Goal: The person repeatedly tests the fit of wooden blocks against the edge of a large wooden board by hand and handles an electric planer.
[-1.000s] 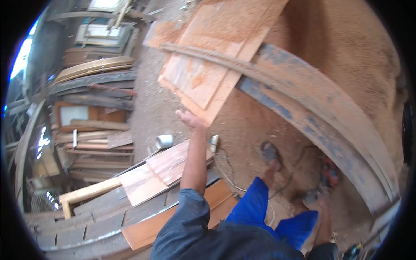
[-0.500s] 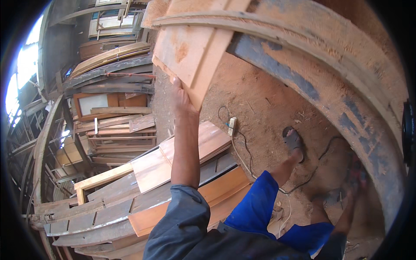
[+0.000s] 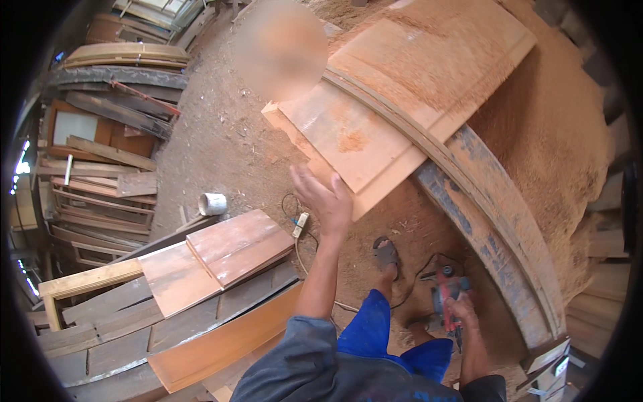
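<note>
A flat wooden panel (image 3: 338,127), dusted with sawdust, lies across a long dark beam (image 3: 462,184), with a narrow wooden strip (image 3: 385,107) running over it. Fingers spread, my left hand (image 3: 328,201) is at the panel's near left corner. Its thumb overlaps the edge; whether it presses there I cannot tell. Low on the right, beside the beam, my right hand (image 3: 462,308) is closed around a red and grey power tool (image 3: 443,291). The tool's exact kind is unclear.
Stacked boards (image 3: 221,251) lie to the left, with more timber and frames (image 3: 100,194) behind. A white bucket (image 3: 213,204) and a power strip (image 3: 301,224) with cables are on the dusty ground. My sandalled foot (image 3: 386,254) stands near the beam. A blurred patch hides part of the far side.
My left hand has gone from gripping the panel's corner to spread fingers at its edge. The right hand and its tool, blurred before, now show clearly. The view has shifted, revealing the bucket.
</note>
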`<state>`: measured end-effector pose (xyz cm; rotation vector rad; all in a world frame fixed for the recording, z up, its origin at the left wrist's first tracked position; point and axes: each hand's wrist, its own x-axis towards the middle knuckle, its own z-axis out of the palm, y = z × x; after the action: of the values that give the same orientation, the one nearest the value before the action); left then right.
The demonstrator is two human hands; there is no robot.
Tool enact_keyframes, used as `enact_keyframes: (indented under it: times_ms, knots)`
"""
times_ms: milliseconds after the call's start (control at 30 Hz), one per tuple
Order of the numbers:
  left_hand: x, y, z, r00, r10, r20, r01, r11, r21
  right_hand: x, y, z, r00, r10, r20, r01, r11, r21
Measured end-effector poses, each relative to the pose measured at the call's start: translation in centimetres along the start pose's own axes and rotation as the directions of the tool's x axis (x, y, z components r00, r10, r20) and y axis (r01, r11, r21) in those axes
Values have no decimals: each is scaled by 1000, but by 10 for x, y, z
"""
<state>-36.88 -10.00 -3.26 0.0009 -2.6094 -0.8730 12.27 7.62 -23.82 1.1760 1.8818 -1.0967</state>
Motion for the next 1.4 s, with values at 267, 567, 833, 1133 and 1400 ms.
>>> enact_keyframes:
  times_ms: [267, 567, 833, 1133, 1400]
  knots:
    - [103, -18, -6, 695, 499, 518, -611, 789, 61, -83, -217, -74, 948, -68, 311, 61, 998, 33]
    - [163, -6, -25, 667, 318, 674, -587, 781, 213, -100, -291, -57, 863, -452, 224, 461, 887, 16]
    - [-84, -39, -170, 640, 392, 660, -348, 915, -206, -174, -353, -75, 804, -539, 251, 547, 836, 42]
    - [-187, -44, -218, 654, -359, 666, 725, 548, -417, -231, -398, -84, 685, -696, 215, 647, 717, 260]
    - [-114, -7, -186, 694, -366, 620, 716, 449, -535, -248, -439, -106, 688, -700, 190, 611, 700, 370]
